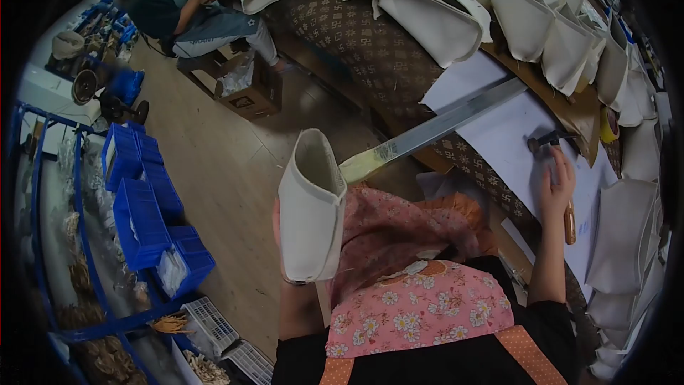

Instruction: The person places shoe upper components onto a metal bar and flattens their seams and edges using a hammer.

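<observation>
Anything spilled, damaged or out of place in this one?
Nothing looks clearly spilled or damaged. Only the bar stands out, jutting past the edge of the table; that may be deliberate, since its yellowish end appears right by the white piece.

R hand [559, 184] fwd, L hand [276, 221] mostly hidden

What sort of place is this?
Probably a small production workshop: a hammer in the right hand, many similar white hollow pieces heaped together, and blue plastic bins nearby.
</observation>
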Available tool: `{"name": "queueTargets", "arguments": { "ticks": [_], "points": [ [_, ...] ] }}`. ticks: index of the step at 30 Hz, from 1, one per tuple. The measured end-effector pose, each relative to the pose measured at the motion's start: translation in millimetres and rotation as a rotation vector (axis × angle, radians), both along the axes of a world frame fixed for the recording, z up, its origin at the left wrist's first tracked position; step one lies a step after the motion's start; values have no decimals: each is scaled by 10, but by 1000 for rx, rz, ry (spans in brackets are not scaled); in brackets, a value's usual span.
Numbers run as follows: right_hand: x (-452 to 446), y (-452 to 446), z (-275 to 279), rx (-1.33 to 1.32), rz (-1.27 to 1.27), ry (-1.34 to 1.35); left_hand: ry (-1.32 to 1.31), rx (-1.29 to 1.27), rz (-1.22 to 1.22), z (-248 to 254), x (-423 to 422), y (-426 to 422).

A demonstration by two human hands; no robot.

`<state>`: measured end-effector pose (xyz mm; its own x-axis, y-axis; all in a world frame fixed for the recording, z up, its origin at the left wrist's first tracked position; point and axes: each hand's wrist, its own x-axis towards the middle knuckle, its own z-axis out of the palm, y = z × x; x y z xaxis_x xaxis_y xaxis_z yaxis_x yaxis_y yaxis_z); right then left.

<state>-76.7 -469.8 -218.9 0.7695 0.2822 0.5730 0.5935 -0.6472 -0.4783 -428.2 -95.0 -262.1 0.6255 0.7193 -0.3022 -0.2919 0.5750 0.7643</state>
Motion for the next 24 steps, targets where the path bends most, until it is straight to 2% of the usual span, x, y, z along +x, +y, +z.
{"name": "queueTargets", "arguments": {
  "ticks": [2, 4, 6, 7, 9, 16, 18, 19, 22, 24],
  "points": [
    [-81, 109, 7, -376, -35, -164, 37, 9, -56, -29, 18, 113],
    [-76, 156, 34, -301, -58, -118, 57, 19, -107, 19, 102, 126],
    [-70, 149, 39, -294, -53, -136, 14, -151, -161, 136, 123, 79],
    [-77, 137, 37, -290, -67, -133, 16, -146, -175, 132, 103, 107],
    [-76, 138, 26, -285, -43, -134, 37, -415, -205, 107, 61, 224],
    [-91, 182, 55, -284, -56, -142, 94, -300, -178, 365, 385, 287],
    [-88, 177, 38, -283, -67, -150, 109, -86, -211, 481, 510, 219],
    [-88, 182, 49, -281, -71, -149, 110, -84, -215, 471, 531, 237],
    [-103, 193, 85, -261, -56, -124, 83, -127, -348, 341, 510, 333],
    [-102, 189, 78, -264, -55, -134, 70, -55, -425, 328, 400, 359]
  ]
}}
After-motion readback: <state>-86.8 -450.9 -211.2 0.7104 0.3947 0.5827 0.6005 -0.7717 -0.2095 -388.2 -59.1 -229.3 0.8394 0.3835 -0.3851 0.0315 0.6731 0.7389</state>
